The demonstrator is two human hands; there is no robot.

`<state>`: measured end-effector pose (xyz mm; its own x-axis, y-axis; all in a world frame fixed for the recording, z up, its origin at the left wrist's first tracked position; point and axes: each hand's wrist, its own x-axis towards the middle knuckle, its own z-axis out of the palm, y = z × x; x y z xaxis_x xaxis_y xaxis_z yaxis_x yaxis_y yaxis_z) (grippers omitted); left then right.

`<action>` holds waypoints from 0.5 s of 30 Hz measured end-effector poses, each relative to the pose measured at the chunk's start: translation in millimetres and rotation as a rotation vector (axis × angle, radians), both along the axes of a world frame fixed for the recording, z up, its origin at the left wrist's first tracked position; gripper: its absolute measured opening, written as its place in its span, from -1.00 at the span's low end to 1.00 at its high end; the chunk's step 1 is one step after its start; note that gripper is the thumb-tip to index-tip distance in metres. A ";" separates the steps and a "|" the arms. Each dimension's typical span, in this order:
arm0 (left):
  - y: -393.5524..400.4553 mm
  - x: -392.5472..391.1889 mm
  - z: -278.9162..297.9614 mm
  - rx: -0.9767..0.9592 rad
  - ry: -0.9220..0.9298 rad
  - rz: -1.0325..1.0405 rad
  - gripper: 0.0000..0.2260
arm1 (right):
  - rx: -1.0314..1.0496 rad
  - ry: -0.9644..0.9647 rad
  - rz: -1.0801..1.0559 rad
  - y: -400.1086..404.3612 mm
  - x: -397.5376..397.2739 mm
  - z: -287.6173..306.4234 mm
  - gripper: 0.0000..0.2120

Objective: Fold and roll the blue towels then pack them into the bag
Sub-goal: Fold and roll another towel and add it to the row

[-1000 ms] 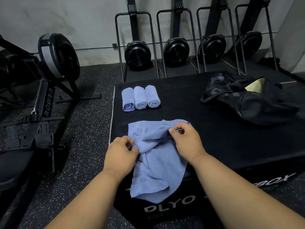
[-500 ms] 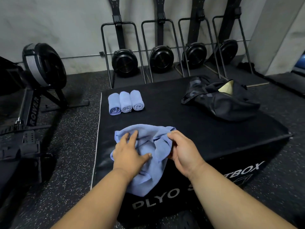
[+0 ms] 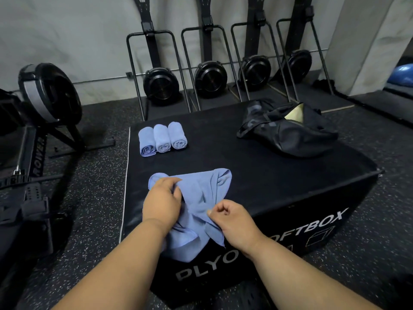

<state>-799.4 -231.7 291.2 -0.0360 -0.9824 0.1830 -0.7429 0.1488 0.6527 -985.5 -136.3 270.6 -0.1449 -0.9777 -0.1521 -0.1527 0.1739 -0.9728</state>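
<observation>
Mid-fold, both hands pinch a crumpled blue towel [image 3: 199, 198] draped over the plyo box [image 3: 290, 182] edge: left hand [image 3: 162, 203] gathers cloth, right hand [image 3: 232, 217] nips a hem. Soft, light fabric likely handles best by its corners.

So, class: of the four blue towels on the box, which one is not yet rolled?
The crumpled towel at the box's near edge, gripped by both hands; the three rolled towels lie side by side farther back.
</observation>
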 end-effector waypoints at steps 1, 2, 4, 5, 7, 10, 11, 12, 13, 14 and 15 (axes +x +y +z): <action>3.1 6.9 3.4 -0.037 0.007 0.002 -0.83 | 0.004 0.004 0.004 -0.3 0.7 -3.1 -0.77; 6.5 14.8 4.7 -0.074 0.005 -0.008 -0.81 | 0.007 0.006 0.010 -1.0 2.0 -5.6 -0.77; 13.6 31.1 0.3 -0.084 -0.011 -0.056 -0.76 | 0.015 0.001 0.025 -1.1 6.9 -10.2 -0.78; 17.6 37.9 -4.6 -0.042 -0.019 -0.074 -0.76 | 0.017 0.000 0.024 -0.6 10.0 -12.7 -0.80; 29.2 45.7 -14.9 0.073 -0.025 -0.094 -0.75 | 0.021 0.020 -0.002 1.2 14.8 -17.5 -0.84; 47.4 46.5 -27.9 0.108 -0.010 -0.023 -0.59 | 0.018 0.094 -0.047 4.2 16.6 -24.1 -0.88; 52.2 45.7 -28.5 0.095 -0.002 0.004 -0.57 | 0.015 0.115 -0.057 5.1 16.5 -25.8 -0.89; 56.9 44.3 -27.6 0.089 0.001 0.009 -0.54 | 0.015 0.133 -0.071 6.2 16.3 -27.3 -0.88; 60.9 42.9 -27.1 0.097 -0.014 -0.017 -0.48 | 0.018 0.151 -0.092 7.5 16.1 -28.9 -0.86; 64.7 40.3 -26.7 0.112 -0.062 -0.064 -0.40 | 0.023 0.172 -0.118 9.2 15.5 -30.5 -0.86; 68.0 37.8 -27.6 0.121 -0.143 -0.119 -0.28 | 0.033 0.198 -0.148 10.8 15.0 -32.4 -0.87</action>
